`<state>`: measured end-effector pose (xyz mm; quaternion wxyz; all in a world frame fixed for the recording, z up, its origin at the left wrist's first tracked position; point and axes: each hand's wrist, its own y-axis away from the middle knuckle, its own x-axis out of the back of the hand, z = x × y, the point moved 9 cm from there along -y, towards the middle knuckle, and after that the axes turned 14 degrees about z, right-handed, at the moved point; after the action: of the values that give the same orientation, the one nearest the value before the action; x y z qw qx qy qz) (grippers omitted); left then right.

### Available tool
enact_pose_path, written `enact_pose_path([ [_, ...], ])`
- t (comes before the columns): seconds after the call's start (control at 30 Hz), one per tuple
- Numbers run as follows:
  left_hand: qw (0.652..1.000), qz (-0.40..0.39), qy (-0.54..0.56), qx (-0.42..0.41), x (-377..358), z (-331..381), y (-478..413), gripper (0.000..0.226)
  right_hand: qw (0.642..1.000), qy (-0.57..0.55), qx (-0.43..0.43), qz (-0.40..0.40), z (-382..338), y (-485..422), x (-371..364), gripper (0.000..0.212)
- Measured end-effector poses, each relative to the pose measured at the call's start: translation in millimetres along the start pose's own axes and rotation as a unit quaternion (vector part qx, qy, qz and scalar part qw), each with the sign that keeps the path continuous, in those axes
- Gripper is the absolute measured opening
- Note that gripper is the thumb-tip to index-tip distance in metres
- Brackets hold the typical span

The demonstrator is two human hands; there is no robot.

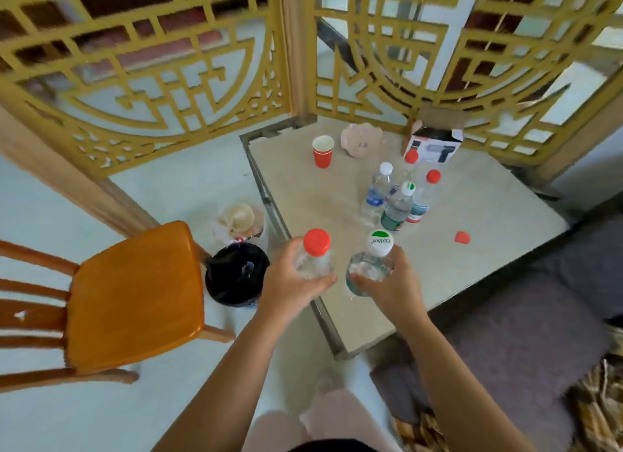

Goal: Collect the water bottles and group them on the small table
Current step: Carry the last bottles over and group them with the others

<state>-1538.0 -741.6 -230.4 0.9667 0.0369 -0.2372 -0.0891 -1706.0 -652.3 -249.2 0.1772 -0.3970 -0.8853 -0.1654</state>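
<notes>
My left hand (292, 283) grips a clear bottle with a red cap (316, 252) above the near left edge of the small table (488, 222). My right hand (387, 289) grips a clear bottle with a green-and-white cap (374, 256) beside it, over the table's near corner. Both bottles are upright. Several water bottles (397, 202) stand grouped near the table's middle, with white, green-white and red caps.
On the table are a red paper cup (323, 151), a pink shell-like dish (362, 141), a printed box (433, 146) and a loose red cap (462, 237). A wooden chair (135, 296) and a black-lined bin (237, 274) stand left. Lattice screens (168, 80) close the back.
</notes>
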Motion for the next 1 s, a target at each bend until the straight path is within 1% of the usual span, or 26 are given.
enact_pose_path([
  [0.13, 0.999, -0.037, -0.009, 0.001, -27.8, 9.3, -56.6, 0.052, 0.999, -0.002, -0.023, 0.049, 7.1, -41.6, -10.4, 0.068],
  [0.27, 0.996, -0.087, -0.027, -0.017, -61.5, 10.8, -111.1, 0.052, 0.992, -0.003, -0.071, 0.103, 22.9, -79.5, -23.0, 0.065],
  [0.37, 0.991, -0.125, -0.047, -0.024, -89.0, 6.6, -152.8, 0.052, 0.985, 0.001, -0.104, 0.14, 34.8, -105.1, -37.9, 0.062],
  [0.53, 0.975, -0.198, -0.088, -0.045, -131.7, 0.0, -207.2, 0.057, 0.963, -0.006, -0.169, 0.208, 48.8, -136.3, -58.5, 0.068],
  [0.63, 0.964, -0.237, -0.103, -0.065, -157.3, -4.5, -229.9, 0.058, 0.945, -0.019, -0.203, 0.256, 65.3, -153.2, -67.8, 0.066],
  [0.77, 0.951, -0.274, -0.116, -0.082, -189.2, -15.7, -250.5, 0.061, 0.926, -0.014, -0.235, 0.295, 88.6, -168.8, -80.8, 0.059],
  [0.83, 0.943, -0.297, -0.121, -0.088, -206.2, -23.8, -257.2, 0.064, 0.917, -0.018, -0.243, 0.315, 98.1, -172.3, -85.7, 0.06],
  [0.9, 0.939, -0.309, -0.122, -0.092, -219.3, -30.5, -261.4, 0.065, 0.907, -0.033, -0.254, 0.335, 108.6, -173.6, -88.8, 0.062],
  [1.0, 0.937, -0.313, -0.115, -0.104, -233.4, -33.4, -263.5, 0.059, 0.9, -0.05, -0.252, 0.353, 121.7, -176.1, -93.1, 0.059],
])
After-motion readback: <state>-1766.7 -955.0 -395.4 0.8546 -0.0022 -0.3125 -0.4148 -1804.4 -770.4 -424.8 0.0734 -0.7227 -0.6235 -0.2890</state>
